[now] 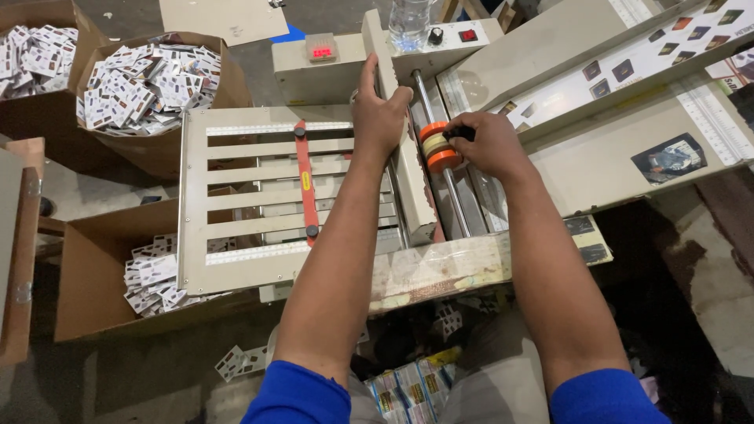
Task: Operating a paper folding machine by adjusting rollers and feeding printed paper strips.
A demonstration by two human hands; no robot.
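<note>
At twelve o'clock, left hand (379, 110) lies open, flat on the cutting machine's guard bar (408, 169); right hand (487, 144) pinches the orange roller wheel (437, 147), fingertips hiding its far side.

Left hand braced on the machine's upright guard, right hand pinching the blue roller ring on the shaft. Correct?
Not quite: in the head view the roller ring is orange, not blue. The left hand does rest on the upright guard, and the right hand grips the ring on the shaft.
</note>
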